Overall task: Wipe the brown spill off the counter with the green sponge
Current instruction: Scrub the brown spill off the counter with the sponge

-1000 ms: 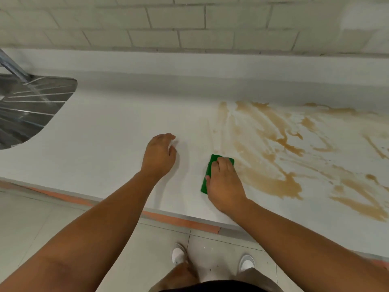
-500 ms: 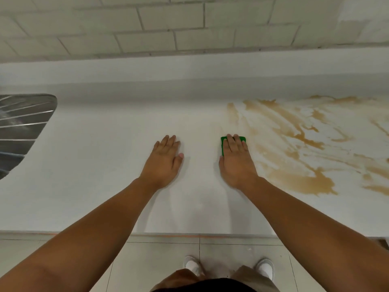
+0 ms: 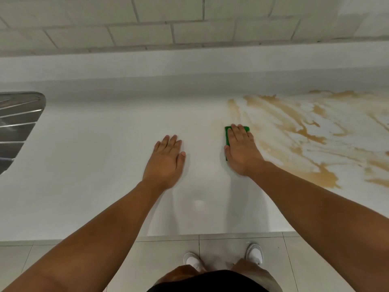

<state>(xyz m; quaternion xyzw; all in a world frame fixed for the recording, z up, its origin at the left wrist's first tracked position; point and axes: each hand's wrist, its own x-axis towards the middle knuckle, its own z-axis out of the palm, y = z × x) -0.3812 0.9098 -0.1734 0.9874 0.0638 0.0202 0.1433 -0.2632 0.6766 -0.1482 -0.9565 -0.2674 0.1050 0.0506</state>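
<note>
The green sponge (image 3: pixel 227 133) lies flat on the white counter (image 3: pixel 105 165), mostly covered by my right hand (image 3: pixel 241 151), which presses on it with straight fingers. Only its far edge and left side show. The brown spill (image 3: pixel 305 133) spreads in streaks and puddles right of the sponge, out to the frame's right edge; its left border sits beside my right hand. My left hand (image 3: pixel 165 160) rests flat on the bare counter to the left of the sponge, fingers straight.
A steel sink drainboard (image 3: pixel 19 123) is set into the counter at the far left. A white upstand and tiled wall (image 3: pixel 189 28) run along the back. The counter's front edge is below, with floor tiles and my shoes (image 3: pixel 254 253) under it.
My right hand has pushed the sponge away from the counter's front edge, toward the wall along the spill's left border. My left hand flattened onto the counter. The view shifted right.
</note>
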